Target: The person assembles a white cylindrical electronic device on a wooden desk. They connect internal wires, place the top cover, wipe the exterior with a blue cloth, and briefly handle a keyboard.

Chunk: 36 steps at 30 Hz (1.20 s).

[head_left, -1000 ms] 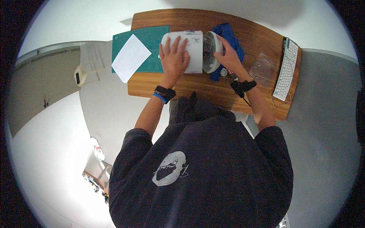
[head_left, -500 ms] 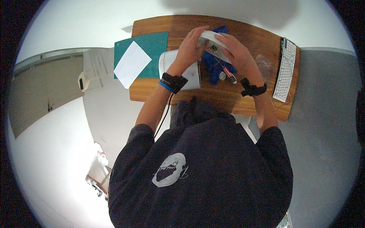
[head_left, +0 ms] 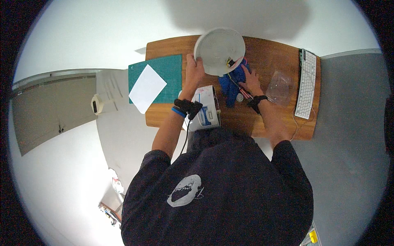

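My left hand (head_left: 193, 73) grips the lower left rim of a round, shallow white housing (head_left: 217, 49), thumb over the edge. The housing is tilted so its broad face shows, with a small bunch of wires at its lower edge. To the right, my right hand (head_left: 252, 83) has its fingers spread over a crumpled blue cloth (head_left: 230, 88), just below the housing. Beside that hand lie red-and-black striped tool handles (head_left: 245, 93), perhaps screwdrivers, and a small round pale piece (head_left: 240, 97).
A white box-like part with blue markings (head_left: 208, 112) sits at the table's near edge. Left of it, white paper (head_left: 147, 89) rests on a green cutting mat (head_left: 172, 69). A clear plastic piece (head_left: 280, 87) and a white keyboard (head_left: 305, 84) lie right on the wooden table (head_left: 262, 53).
The round housing has tipped from nearly edge-on to showing its broad face. My right hand has let go of it and dropped to the blue cloth; my left hand slid to the lower left rim.
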Tool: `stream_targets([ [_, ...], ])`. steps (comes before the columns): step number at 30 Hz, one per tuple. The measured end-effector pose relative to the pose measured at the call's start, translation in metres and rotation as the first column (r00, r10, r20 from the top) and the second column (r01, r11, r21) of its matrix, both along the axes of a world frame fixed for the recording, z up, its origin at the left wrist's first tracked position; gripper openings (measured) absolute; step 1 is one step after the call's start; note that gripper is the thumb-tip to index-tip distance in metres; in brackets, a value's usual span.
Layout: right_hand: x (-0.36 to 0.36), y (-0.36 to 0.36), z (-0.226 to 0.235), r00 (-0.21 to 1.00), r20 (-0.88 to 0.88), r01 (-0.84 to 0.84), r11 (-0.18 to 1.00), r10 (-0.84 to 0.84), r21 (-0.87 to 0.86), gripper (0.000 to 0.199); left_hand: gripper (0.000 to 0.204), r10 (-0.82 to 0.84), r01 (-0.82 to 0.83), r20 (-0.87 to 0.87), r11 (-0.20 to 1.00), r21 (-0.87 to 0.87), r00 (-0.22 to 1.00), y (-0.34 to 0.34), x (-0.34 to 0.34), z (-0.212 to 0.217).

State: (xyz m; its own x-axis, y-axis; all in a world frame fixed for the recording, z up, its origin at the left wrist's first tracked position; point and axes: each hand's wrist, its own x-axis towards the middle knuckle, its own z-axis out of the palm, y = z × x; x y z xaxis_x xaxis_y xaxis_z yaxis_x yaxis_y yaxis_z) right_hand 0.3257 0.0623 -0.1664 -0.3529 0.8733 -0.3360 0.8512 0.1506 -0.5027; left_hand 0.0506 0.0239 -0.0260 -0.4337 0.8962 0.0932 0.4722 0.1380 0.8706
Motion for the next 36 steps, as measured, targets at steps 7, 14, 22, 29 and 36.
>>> stream_targets([
  [7, 0.014, 0.046, 0.023, 0.927, -0.347, 0.239, 0.939, -0.144, 0.249, 0.052, 0.039, 0.115, -0.117, 0.239, 0.993, -0.007, 0.964, 0.014, 0.000, 0.044],
  [14, -0.013, 0.037, 0.130, 0.830, -0.542, 0.220, 0.815, 0.133, 0.537, 0.063, 0.048, -0.039, 0.039, 0.049, 0.999, 0.000, 0.998, 0.012, 0.010, 0.039],
  [22, -0.059, 0.032, 0.164, 0.836, -0.533, 0.075, 0.938, 0.126, 0.339, 0.063, 0.046, -0.089, 0.087, 0.006, 0.985, 0.150, 0.996, -0.006, 0.047, 0.095],
  [29, -0.086, 0.014, 0.203, 0.696, -0.591, -0.085, 0.864, 0.408, 0.496, 0.066, 0.047, -0.079, 0.076, 0.056, 0.996, 0.053, 0.995, -0.014, 0.043, 0.092],
  [36, -0.074, 0.027, 0.208, 0.960, -0.262, 0.066, 0.824, 0.102, 0.563, 0.070, 0.042, -0.152, 0.153, -0.012, 0.986, 0.070, 0.988, -0.027, 0.031, 0.111],
])
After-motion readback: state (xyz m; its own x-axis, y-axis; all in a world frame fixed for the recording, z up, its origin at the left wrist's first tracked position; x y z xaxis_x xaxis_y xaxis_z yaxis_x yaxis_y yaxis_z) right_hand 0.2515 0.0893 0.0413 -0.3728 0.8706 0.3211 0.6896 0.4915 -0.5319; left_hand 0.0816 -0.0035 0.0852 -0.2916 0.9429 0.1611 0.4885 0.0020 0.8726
